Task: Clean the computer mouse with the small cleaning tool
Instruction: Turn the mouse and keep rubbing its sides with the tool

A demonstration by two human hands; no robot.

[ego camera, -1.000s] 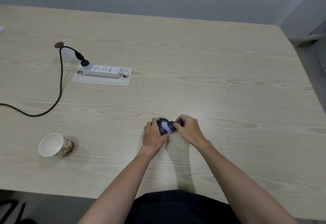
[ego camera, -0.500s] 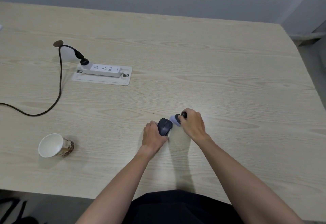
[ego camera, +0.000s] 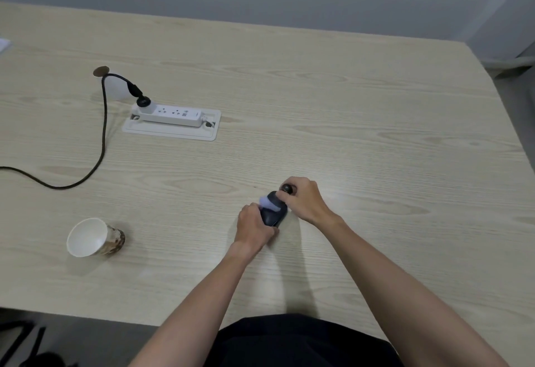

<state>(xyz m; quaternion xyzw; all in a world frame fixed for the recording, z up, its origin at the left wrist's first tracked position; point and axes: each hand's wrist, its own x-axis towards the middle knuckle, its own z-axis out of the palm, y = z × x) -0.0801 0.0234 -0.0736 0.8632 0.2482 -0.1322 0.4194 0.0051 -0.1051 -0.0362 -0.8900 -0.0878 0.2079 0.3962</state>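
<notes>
While the left hand [ego camera: 254, 226] gripped the mouse [ego camera: 273, 213] on the table [ego camera: 376, 135], the right hand [ego camera: 304, 200] pinched a small brush [ego camera: 267, 201], apparently; hard strokes could skid the mouse sideways.

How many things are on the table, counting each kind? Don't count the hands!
Dark grey computer mouse: 1
Small cleaning tool with a pale brush head and black handle: 1
White paper cup lying on its side: 1
White power strip: 1
Black cable with plug: 1
Total: 5
</notes>
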